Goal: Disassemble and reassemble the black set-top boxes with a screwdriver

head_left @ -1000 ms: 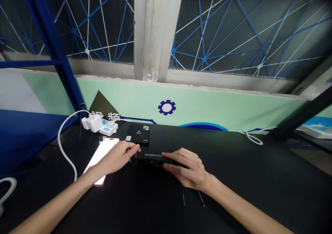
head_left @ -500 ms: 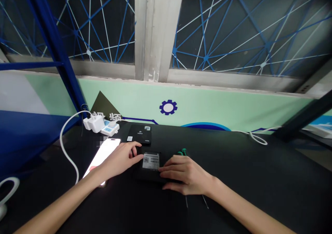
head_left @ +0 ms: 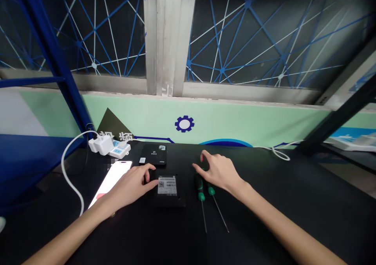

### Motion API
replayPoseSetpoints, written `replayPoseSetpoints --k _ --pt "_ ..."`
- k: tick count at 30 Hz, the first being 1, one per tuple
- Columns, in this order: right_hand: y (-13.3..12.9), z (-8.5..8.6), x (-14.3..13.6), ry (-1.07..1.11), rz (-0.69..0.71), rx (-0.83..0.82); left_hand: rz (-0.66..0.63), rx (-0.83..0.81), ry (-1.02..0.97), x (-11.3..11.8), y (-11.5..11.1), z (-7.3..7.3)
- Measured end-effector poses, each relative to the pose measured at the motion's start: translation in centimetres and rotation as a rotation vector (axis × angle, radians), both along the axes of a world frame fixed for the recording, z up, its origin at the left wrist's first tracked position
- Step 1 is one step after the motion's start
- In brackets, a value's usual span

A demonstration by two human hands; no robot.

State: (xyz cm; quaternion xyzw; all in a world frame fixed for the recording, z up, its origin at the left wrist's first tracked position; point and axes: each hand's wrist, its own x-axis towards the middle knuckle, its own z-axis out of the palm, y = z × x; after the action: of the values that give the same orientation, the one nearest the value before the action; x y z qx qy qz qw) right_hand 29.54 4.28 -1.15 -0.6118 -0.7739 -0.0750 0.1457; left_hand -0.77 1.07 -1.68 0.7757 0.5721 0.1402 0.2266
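Note:
A flat black device (head_left: 171,201) lies on the dark table, its white printed label facing up. My left hand (head_left: 132,186) rests at the device's left side, thumb tip by the label's edge, fingers loosely curved and apart. To the right of the device are two screwdrivers, one with a green and black handle (head_left: 201,195) and another with a green collar (head_left: 211,191); their thin metal shafts point toward me. My right hand (head_left: 221,171) is over the upper ends of the handles, thumb and fingers spread, holding nothing. It partly hides the right screwdriver's handle.
A lit phone (head_left: 113,178) lies under my left forearm. Behind the device sits a black box (head_left: 155,156) with stickers. A white power strip (head_left: 120,150) with plugs and a white cable (head_left: 64,171) is at the back left. Another white cable (head_left: 279,154) loops at the back right.
My right hand has come off the device and moved up and right over the screwdriver handles, uncovering both screwdrivers. My left hand stays by the device. The view has shifted slightly.

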Motion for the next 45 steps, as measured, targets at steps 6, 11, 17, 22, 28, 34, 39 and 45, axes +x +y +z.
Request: replayPoseSetpoints --k 6,11,17,22,28,34,39,45 --pt "-0.5 0.3 0.2 -0.003 0.101 -0.179 -0.012 0.014 0.01 0.2 0.0 -0.2" --pt "-1.0 -0.3 -0.5 0.046 0.119 -0.29 0.0 0.018 0.018 0.2 -0.1 -0.4" --pt "-0.8 -2.2 -2.5 0.196 0.077 -0.144 0.002 0.041 0.027 0.4 0.0 -0.6" --pt "-0.5 -2.8 -3.4 0.227 0.084 -0.073 -0.01 0.04 0.016 0.5 0.0 -0.7" --pt "-0.3 -2.7 -2.9 0.327 0.155 -0.043 -0.026 0.035 0.002 0.6 0.1 -0.5" --pt "0.7 -2.9 -1.4 0.663 0.247 -0.014 -0.034 0.011 0.002 0.6 -0.1 -0.1" --pt "1.3 -3.0 -1.2 1.209 0.278 -0.071 -0.037 -0.008 -0.004 0.5 -0.1 0.0" --pt "1.3 -3.0 -1.5 1.358 0.318 0.153 -0.052 -0.018 -0.009 0.3 0.1 -0.4"
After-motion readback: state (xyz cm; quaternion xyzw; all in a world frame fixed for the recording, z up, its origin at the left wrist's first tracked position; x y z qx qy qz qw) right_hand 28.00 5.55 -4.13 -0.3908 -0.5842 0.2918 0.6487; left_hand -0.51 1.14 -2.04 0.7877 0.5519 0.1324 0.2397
